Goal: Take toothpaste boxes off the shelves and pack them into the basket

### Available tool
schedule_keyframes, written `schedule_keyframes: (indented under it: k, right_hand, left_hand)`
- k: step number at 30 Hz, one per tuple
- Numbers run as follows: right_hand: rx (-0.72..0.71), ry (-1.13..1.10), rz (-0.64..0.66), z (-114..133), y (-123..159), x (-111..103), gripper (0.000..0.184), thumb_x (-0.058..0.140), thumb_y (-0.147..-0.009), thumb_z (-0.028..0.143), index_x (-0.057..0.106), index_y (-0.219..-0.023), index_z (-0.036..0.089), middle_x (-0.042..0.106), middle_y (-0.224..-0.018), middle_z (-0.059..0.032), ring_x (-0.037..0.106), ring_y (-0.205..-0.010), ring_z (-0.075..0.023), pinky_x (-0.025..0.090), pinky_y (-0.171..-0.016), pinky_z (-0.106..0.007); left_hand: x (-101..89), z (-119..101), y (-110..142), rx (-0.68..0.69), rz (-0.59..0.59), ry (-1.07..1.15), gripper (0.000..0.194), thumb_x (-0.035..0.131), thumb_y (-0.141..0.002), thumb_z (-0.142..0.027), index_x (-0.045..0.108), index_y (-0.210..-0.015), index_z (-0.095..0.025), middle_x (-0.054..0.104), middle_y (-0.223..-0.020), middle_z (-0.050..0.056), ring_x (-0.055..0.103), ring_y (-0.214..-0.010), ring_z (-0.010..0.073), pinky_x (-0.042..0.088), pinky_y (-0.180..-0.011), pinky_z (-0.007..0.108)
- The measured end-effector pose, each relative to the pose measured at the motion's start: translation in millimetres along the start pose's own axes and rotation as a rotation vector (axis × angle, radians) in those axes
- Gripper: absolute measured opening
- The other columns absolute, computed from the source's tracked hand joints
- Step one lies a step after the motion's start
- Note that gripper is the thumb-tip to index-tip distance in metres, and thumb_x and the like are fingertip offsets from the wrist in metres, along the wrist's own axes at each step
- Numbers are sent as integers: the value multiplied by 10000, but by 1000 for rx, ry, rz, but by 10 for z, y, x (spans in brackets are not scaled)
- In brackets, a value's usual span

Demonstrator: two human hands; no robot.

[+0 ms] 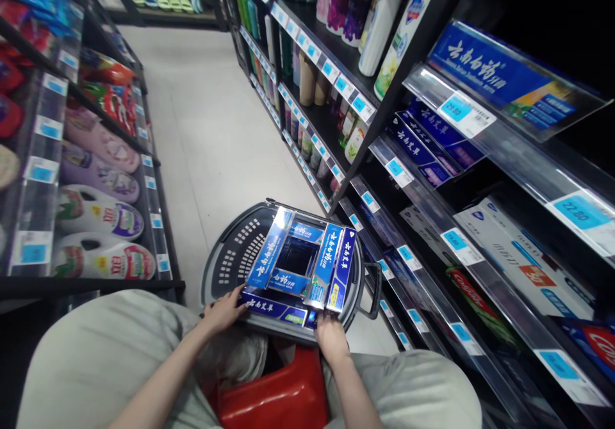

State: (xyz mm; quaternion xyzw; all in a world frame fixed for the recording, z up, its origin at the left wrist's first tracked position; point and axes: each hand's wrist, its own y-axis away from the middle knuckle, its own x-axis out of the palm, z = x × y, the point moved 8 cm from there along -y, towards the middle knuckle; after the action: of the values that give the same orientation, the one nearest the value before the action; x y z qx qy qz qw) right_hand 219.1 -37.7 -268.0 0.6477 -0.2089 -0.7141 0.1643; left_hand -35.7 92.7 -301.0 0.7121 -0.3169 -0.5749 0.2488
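Yunnan Baiyao toothpaste boxes (264,256) are stacked in the dark grey shopping basket (233,250) at the lower centre of the frame, four lighter blue ones framing a dark square gap. Two darker boxes flank them: one upright-running box (342,269) along the right, one crosswise box (276,308) along the bottom edge.

The left hand (223,312) has its fingers stretched to the crosswise box's left end; the right hand (331,334) is curled by its other end. Whether either pinches the cardboard, I cannot tell — the fingertips are partly hidden.

The frame could slump into its gap if a supporting box were nudged, and a tilt of the basket could slide the outer boxes out of line.

Counted: six boxes clearly visible, perhaps more beneath; one basket, with one side handle (372,291) showing; two hands; one red stool (273,394) at the bottom. At left, four detergent bottles (103,214) lie on a shelf — at right, shelving (509,134) carries more toothpaste, too overlapped to count.
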Motion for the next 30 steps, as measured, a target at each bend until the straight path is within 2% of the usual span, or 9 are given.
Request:
schedule_keyframes:
  k: [4, 9, 12, 15, 17, 21, 24, 27, 30]
  right_hand:
    - [16, 16, -17, -90, 57, -156, 390, 397, -816, -7, 577, -1155, 64, 652, -966, -188, 631, -902, -259, 501, -810, -361]
    - [48, -9, -30, -167, 207, -498, 412, 452, -770, -12, 585, -1137, 119, 656, -981, -139, 616, -952, -248, 485, -870, -338]
    - [29, 7, -38, -78, 408, -735, 406, 404, -771, -33, 605, -1082, 132, 657, -973, -126, 630, -906, -241, 511, -822, -335]
    - [-2, -45, -116, -95, 760, -1004, 444, 431, -738, -33, 588, -1114, 144, 653, -1029, -113, 635, -913, -226, 519, -834, -326]
    - [-18, -108, -192, -253, 1068, -1192, 450, 472, -723, 4, 564, -1137, 152, 648, -1064, -106, 644, -916, -215, 529, -831, -312]
    - [-61, -164, -342, -769, 1670, -1570, 411, 532, -763, 175, 513, -1174, 179, 648, -1092, -97, 678, -867, -201, 574, -702, -267]
    - [-95, -198, -422, -1057, 1937, -1792, 423, 551, -773, 217, 500, -1194, 222, 646, -1117, -72, 661, -965, -191, 569, -758, -241]
    - [-85, -266, -395, -1151, 1967, -1804, 422, 545, -784, 211, 505, -1202, 255, 630, -1155, -62, 633, -1036, -190, 552, -821, -260]
    - [-34, -397, -302, -1087, 1825, -1621, 368, 544, -756, 192, 562, -1118, 258, 619, -1148, -83, 609, -1071, -210, 527, -868, -299]
  left_hand:
    - [5, -2, 11, 5, 19, -5, 616, 357, -869, -398, 247, -1436, -183, 444, -1401, 177, 429, -1268, 341, 297, -1015, 589]
    - [-8, -6, 29, 8, 20, 1, 627, 373, -860, -384, 242, -1440, -185, 456, -1391, 177, 432, -1267, 339, 301, -1019, 581]
    - [-25, -14, 36, 8, 9, 2, 620, 382, -856, -386, 261, -1433, -196, 470, -1382, 173, 446, -1255, 342, 305, -1016, 584]
    - [-24, -6, 29, 3, 5, -3, 611, 389, -856, -387, 283, -1426, -194, 494, -1358, 181, 471, -1234, 342, 317, -1011, 573]
    - [-17, 5, 14, 8, -3, -5, 606, 394, -855, -386, 289, -1422, -199, 493, -1362, 175, 470, -1237, 338, 323, -1011, 569]
    - [8, 41, -19, 9, -9, -6, 602, 393, -859, -384, 282, -1423, -205, 479, -1379, 171, 458, -1252, 331, 321, -1014, 570]
    - [27, 55, -27, -6, 10, -21, 605, 378, -865, -390, 265, -1427, -196, 481, -1372, 177, 457, -1254, 323, 327, -1012, 556]
    - [24, 47, -20, -17, 19, -35, 605, 365, -870, -399, 257, -1428, -192, 485, -1366, 183, 463, -1249, 324, 329, -1010, 549]
    - [6, 33, -9, -6, 4, -30, 606, 372, -864, -405, 273, -1420, -188, 488, -1364, 190, 466, -1246, 335, 331, -1006, 555]
